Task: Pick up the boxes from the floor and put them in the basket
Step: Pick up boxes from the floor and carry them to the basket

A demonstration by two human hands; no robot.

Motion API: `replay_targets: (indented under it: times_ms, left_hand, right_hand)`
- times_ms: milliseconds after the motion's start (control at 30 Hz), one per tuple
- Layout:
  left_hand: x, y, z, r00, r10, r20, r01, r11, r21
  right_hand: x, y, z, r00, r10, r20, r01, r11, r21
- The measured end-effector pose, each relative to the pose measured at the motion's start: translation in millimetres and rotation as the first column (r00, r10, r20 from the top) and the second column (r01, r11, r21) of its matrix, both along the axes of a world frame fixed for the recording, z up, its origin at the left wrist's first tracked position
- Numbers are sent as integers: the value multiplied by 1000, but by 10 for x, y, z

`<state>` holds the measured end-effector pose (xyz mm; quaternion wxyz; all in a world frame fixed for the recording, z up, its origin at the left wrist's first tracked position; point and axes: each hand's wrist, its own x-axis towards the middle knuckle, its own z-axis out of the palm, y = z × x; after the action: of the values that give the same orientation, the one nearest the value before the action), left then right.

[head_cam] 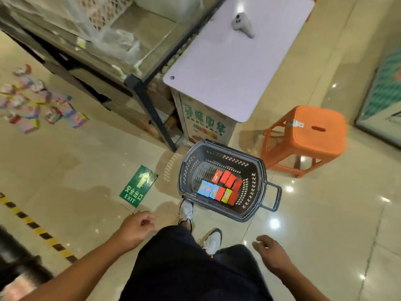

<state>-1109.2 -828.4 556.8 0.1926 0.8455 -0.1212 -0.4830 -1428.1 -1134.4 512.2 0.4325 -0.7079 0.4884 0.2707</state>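
Tiled floor [303, 213]: green sign [138, 186] reads "EXIT"; basket [253, 205] beside it.

The pile of boxes [36, 103] on the floor over at 10 o'clock is way too smeared to count or read, the poster [384, 101] at 3 o'clock gets chopped by the frame edge, and both forearms run off the bottom.

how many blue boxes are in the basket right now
3. The blue boxes stand side by side in a row at the near-left end of the basket, next to the red boxes. More could be hidden under the others.
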Motion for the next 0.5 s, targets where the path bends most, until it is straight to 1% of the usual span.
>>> replay_targets:
  times_ms: [67, 200, 267, 400, 500]
  left_hand:
    - [-103, 175, 107, 994, 108, 19, -107, 994, -28]
    - [-323, 614, 188, 966, 258, 5, -258, 966, 17]
    - [-414, 869, 175, 947, 320, -11, -319, 946, 51]
    - [-484, 1319, 132, 872, 490, -13, -488, 870, 76]
    - [-434, 1647, 55, 809, 588, -1, -586, 806, 80]
  right_hand:
    - [95, -94, 87, 1000, -12, -14, 11, 1000, -21]
    - [361, -148, 249, 1000, -7, 4, 7, 999, -36]
    - [522, -135, 375, 1000, 28, 15, -27, 998, -49]
    - [898, -100, 503, 991, 136, 13, -136, 990, -38]
    - [1357, -11, 612, 979, 202, 26, -199, 977, -79]
